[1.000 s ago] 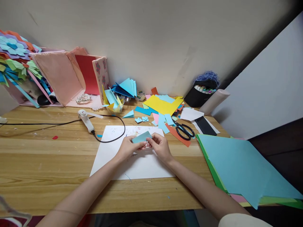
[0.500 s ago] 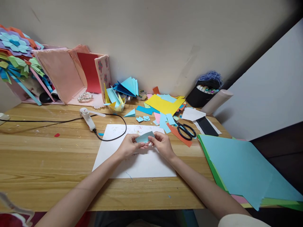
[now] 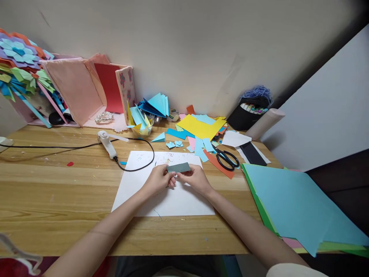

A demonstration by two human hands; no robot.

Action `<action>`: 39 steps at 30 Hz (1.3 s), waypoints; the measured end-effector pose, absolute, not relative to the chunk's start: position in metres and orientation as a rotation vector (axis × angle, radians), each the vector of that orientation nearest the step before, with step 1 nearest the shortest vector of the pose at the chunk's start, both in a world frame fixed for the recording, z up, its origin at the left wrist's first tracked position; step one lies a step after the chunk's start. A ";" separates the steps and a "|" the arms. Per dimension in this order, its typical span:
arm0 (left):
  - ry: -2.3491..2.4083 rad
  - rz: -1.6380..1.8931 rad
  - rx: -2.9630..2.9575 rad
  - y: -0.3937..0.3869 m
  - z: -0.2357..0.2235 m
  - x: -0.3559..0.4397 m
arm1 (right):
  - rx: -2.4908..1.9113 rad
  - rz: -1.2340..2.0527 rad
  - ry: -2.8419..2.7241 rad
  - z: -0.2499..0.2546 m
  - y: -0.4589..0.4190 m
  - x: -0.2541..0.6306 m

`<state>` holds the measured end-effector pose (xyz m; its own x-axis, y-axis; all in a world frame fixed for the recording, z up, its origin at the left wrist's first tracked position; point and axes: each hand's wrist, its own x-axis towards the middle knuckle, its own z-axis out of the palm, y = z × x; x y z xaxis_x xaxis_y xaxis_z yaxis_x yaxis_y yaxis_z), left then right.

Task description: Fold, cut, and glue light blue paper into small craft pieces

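A small rectangular piece of blue-grey paper is held up between both hands, above a white sheet on the wooden table. My left hand pinches its left end between thumb and fingers. The other end is in the closed fingers of my right hand, whose thumb lies along the lower edge. Both thumbs almost meet below the middle of the piece. Whether the paper is folded double I cannot tell.
A white glue gun with a black cord lies at the left. Black-handled scissors rest among coloured paper scraps behind my right hand. Large coloured sheets overhang the table's right front. A pink box stands at the back left.
The piece of paper has tipped flatter and looks narrower and darker. My right thumb has slid from its face down to its lower edge, and the hands have drawn slightly together.
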<state>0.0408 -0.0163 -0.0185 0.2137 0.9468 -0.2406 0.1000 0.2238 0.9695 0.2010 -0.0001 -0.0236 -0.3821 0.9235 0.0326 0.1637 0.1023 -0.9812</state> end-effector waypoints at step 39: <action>1.128 0.905 0.918 -0.006 -0.005 0.029 | -0.974 0.736 -2.048 -0.007 -0.007 0.212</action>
